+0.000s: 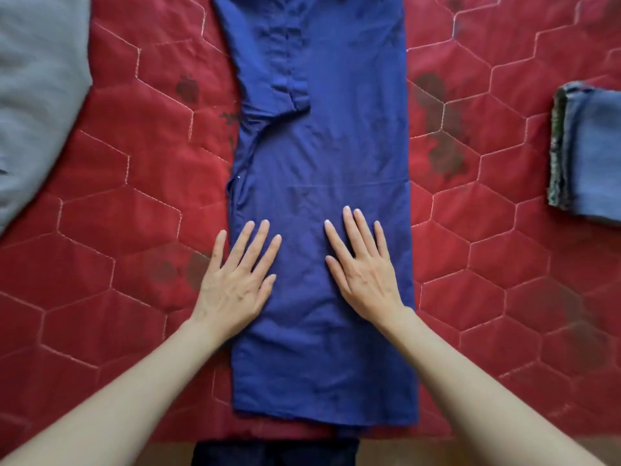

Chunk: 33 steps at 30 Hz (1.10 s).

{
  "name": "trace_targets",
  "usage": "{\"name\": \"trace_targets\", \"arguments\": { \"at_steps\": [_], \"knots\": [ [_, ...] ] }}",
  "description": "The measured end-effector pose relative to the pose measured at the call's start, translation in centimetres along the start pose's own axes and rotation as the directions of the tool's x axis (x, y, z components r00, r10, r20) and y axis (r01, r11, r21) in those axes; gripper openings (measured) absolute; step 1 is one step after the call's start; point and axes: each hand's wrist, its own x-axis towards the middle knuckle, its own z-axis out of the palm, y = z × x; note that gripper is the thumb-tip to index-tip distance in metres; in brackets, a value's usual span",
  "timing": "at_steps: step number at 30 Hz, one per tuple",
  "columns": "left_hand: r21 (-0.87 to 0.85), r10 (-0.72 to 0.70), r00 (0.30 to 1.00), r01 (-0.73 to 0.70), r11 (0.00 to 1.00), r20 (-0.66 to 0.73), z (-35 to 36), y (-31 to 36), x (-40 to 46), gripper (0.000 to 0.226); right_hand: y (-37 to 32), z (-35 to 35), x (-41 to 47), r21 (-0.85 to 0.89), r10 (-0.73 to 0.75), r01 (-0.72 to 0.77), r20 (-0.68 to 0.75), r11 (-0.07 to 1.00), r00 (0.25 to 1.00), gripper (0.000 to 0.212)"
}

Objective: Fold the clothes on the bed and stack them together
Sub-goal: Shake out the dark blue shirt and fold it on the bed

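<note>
A dark blue garment [336, 136] lies flat down the middle of the bed, folded lengthwise into a long strip, with a sleeve folded in over its upper left part. My left hand [237, 277] lies flat with straight fingers on the garment's left edge, partly on the quilt. My right hand [363, 264] presses flat on the cloth a little to the right of centre. Both palms face down and hold nothing.
A red quilt [504, 297] with hexagon stitching covers the bed. A grey cloth [37, 89] lies bunched at the upper left. A folded stack of blue-grey clothes [588, 153] sits at the right edge. The bed's near edge runs along the bottom.
</note>
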Motion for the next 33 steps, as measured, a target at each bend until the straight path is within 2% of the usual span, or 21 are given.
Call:
{"name": "trace_targets", "arguments": {
  "at_steps": [11,18,22,28,33],
  "knots": [
    [0.049,0.057,0.998,-0.059,0.997,0.041,0.4,5.7,-13.0,0.059,-2.9,2.1,-14.8,0.005,-0.031,0.031,0.001,1.000,1.000,0.051],
    [0.069,0.128,0.991,-0.130,0.989,0.043,0.8,8.2,-17.6,0.074,-2.6,2.2,-22.6,0.081,-0.065,0.061,0.040,0.995,0.997,0.063],
    [0.068,0.188,0.980,-0.183,0.981,-0.065,1.4,8.2,-17.8,0.057,-1.9,2.5,-25.0,0.071,-0.163,0.160,0.032,0.984,0.986,0.071],
    [0.121,0.307,0.934,-0.289,0.950,-0.180,1.5,7.7,-16.9,0.037,-1.2,2.3,-25.0,0.069,-0.217,0.226,-0.124,0.972,0.968,0.053],
    [0.118,0.419,0.886,-0.403,0.908,-0.200,0.7,7.4,-16.7,0.034,-0.6,0.9,-23.8,0.006,-0.338,0.343,-0.160,0.939,0.927,0.046]
  ]
}}
